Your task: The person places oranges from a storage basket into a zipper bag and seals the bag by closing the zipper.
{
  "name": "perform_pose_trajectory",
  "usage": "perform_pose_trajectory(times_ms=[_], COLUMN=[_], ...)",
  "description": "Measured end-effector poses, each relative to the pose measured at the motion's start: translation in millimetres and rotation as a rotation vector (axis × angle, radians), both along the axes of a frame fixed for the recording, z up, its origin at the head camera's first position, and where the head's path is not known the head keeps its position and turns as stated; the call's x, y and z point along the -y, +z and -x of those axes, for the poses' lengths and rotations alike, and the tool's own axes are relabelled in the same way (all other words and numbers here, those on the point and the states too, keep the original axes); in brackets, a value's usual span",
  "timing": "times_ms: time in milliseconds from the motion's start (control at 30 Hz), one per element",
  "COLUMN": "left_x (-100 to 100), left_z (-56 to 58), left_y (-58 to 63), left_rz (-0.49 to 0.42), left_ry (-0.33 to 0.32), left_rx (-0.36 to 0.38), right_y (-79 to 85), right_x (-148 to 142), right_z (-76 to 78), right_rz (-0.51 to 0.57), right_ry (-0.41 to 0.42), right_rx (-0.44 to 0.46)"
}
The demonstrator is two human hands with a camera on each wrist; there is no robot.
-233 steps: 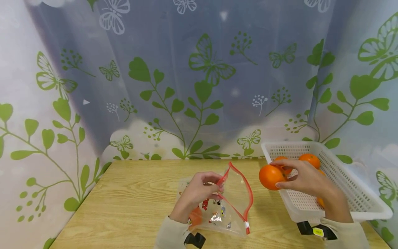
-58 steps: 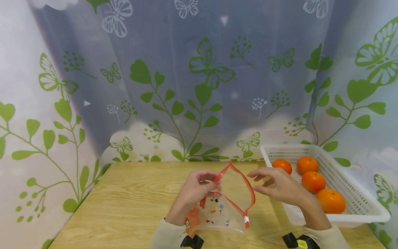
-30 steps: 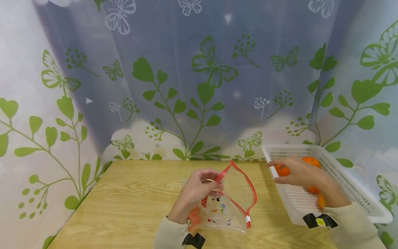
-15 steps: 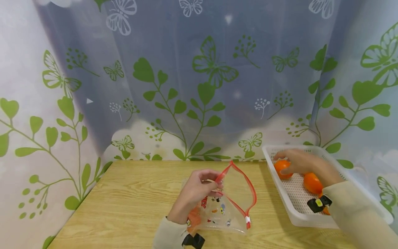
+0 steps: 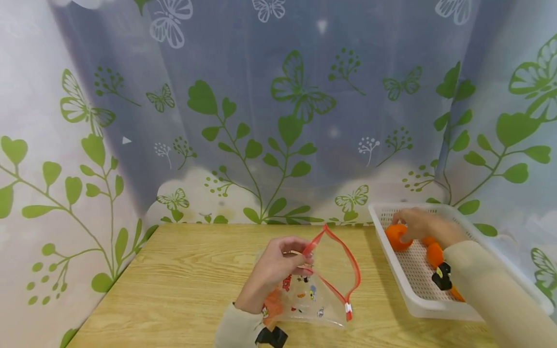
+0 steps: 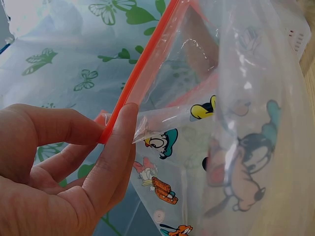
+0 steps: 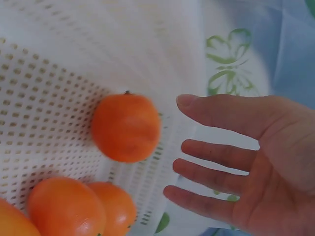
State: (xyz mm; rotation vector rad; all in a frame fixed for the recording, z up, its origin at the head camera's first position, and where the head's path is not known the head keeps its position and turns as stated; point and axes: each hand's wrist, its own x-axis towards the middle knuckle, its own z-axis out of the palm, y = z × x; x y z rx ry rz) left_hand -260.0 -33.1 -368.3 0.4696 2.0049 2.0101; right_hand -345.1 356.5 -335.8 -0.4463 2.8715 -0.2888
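Observation:
In the head view my left hand [image 5: 278, 263] pinches the red zip edge of a clear zip bag [image 5: 319, 309] printed with cartoon figures. The bag's mouth gapes to the right, and a blurry orange shape shows through its lower left. The left wrist view has the thumb and fingers [image 6: 118, 137] on that red strip. My right hand [image 5: 419, 224] reaches into a white basket beside a tangerine [image 5: 397, 238]. In the right wrist view its fingers [image 7: 211, 167] are straight and spread, with a gap to the nearest tangerine [image 7: 125, 128].
The white perforated basket [image 5: 404, 285] stands at the table's right, with several tangerines in it, partly hidden by my right arm. A wood-grain table [image 5: 183, 280] lies beneath. A leaf-and-butterfly curtain [image 5: 235, 121] hangs behind and at both sides.
My right hand held a tangerine outside the basket earliest, then was bare near the bag's mouth. It has since moved right into the basket. My left hand keeps its pinch on the bag.

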Motion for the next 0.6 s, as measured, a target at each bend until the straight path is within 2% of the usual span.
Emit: perform_pose_trajectory(times_ms=[233,500,600], left_x=[0,0,0], left_z=[0.0,0.5,0.5], left_y=[0.4,-0.4,-0.7], left_rz=[-0.011,-0.018,-0.017], left_ry=[-0.005,-0.005,-0.006], left_rx=[-0.002,-0.003,0.003], right_y=[-15.3,-25.7,-31.6], right_x=[-6,-5,-7], right_z=[12.3,21.3,26.0], right_rz=[-0.027,-0.001,-0.001], right_ry=[0.001,-0.054,-0.051], right_rx=[-0.040,0.008,-0.007])
